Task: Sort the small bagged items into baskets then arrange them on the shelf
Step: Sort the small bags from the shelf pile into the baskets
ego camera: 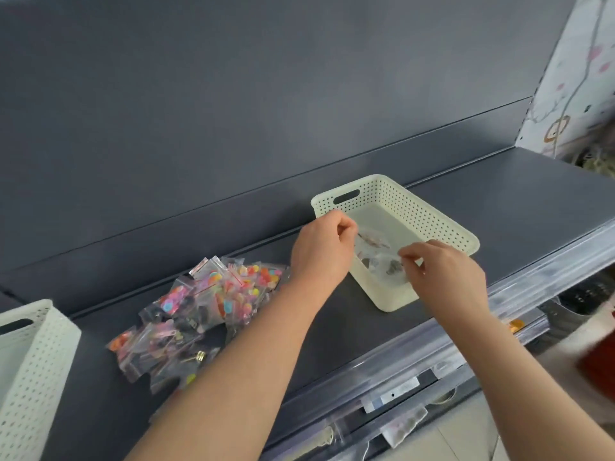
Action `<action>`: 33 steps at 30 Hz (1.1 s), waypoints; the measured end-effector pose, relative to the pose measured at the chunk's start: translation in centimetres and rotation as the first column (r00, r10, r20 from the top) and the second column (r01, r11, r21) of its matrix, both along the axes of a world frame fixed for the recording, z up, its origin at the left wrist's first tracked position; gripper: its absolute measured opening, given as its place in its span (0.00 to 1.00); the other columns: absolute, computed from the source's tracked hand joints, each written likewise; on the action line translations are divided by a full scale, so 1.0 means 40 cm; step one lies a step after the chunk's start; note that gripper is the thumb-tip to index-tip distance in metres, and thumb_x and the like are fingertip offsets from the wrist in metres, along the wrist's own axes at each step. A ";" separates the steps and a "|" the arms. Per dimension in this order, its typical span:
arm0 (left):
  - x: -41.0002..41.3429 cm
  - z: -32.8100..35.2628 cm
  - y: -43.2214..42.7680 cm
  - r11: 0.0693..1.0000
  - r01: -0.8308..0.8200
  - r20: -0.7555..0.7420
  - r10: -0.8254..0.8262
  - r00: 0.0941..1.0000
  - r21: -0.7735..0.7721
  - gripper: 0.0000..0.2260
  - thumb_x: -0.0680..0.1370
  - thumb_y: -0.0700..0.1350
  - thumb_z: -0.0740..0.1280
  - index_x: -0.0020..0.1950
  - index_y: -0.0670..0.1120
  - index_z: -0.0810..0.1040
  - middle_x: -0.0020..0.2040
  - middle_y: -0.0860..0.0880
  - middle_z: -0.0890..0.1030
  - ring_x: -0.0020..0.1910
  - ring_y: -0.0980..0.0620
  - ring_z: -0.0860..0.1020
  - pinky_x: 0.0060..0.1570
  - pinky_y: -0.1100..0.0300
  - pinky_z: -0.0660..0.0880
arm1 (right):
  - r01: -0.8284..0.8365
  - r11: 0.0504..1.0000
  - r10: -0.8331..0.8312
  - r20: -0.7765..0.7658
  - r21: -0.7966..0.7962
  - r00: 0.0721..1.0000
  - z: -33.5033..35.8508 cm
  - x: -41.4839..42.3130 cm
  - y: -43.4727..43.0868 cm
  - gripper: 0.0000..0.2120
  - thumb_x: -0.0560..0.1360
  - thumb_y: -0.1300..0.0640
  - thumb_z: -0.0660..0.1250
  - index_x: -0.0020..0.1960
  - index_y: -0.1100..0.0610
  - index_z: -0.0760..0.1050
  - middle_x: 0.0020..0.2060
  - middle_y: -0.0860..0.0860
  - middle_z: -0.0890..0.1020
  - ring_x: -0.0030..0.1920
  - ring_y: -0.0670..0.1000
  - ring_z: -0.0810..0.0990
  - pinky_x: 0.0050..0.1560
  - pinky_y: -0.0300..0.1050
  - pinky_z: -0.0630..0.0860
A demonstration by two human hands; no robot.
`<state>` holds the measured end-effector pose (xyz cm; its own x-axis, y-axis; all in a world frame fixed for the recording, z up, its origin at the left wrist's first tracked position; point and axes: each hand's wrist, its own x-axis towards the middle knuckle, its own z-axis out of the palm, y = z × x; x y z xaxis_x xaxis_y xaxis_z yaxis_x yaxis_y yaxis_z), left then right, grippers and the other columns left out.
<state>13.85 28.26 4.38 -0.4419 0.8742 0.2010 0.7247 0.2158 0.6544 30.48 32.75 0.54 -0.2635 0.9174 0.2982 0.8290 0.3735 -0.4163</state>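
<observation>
Centre right: left hand [322, 247] pinches upper clear bag [372, 241], right hand [447, 272] pinches lower clear bag [390, 269], both inside cream basket [432, 211]. Lay flat, release low (contents blurred). Unsorted bag pile [199, 311] lower left on shelf [515, 211].

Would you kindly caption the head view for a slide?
Left hand and right hand pinch clear bags at the cream basket, beside a pile of unsorted bags.

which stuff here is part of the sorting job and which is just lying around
Job: white basket, clear bags pinched by left hand and right hand over it, pile of bagged items, second basket at left, shelf.
Lying about: label strip on shelf edge, blurred red thing at right, patterned wall panel.
</observation>
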 end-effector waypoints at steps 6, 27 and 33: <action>-0.021 -0.037 -0.007 0.996 -0.035 -0.056 0.031 0.998 -0.080 0.06 0.80 0.45 0.63 0.53 0.52 0.80 0.49 0.56 0.82 0.48 0.52 0.79 0.49 0.52 0.78 | -0.075 0.992 0.078 -0.025 0.098 0.997 0.002 -0.010 0.000 0.08 0.77 0.56 0.65 0.51 0.46 0.81 0.46 0.44 0.82 0.47 0.49 0.79 0.35 0.41 0.70; -0.345 -0.135 -0.566 0.802 -0.545 -0.092 0.540 0.836 -0.244 0.07 0.80 0.43 0.66 0.52 0.54 0.81 0.49 0.57 0.83 0.49 0.54 0.80 0.50 0.54 0.79 | -0.623 0.752 0.656 0.141 -0.218 0.742 -0.105 -0.390 -0.250 0.07 0.74 0.46 0.67 0.45 0.46 0.82 0.45 0.43 0.80 0.45 0.47 0.78 0.38 0.41 0.74; -0.351 -0.137 -0.562 0.837 -0.444 -0.139 0.423 0.896 -0.320 0.08 0.78 0.50 0.69 0.57 0.54 0.81 0.51 0.58 0.83 0.47 0.58 0.79 0.47 0.60 0.78 | -0.601 0.782 0.621 0.123 -0.165 0.774 -0.098 -0.399 -0.272 0.07 0.77 0.49 0.65 0.45 0.46 0.81 0.44 0.43 0.80 0.42 0.47 0.79 0.37 0.41 0.75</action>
<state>-0.20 5.78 -1.12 -0.7881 0.6148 -0.0297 0.5407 0.7145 0.4440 14.51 21.86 -3.38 -0.8145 0.5701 0.1077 0.5003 0.7841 -0.3673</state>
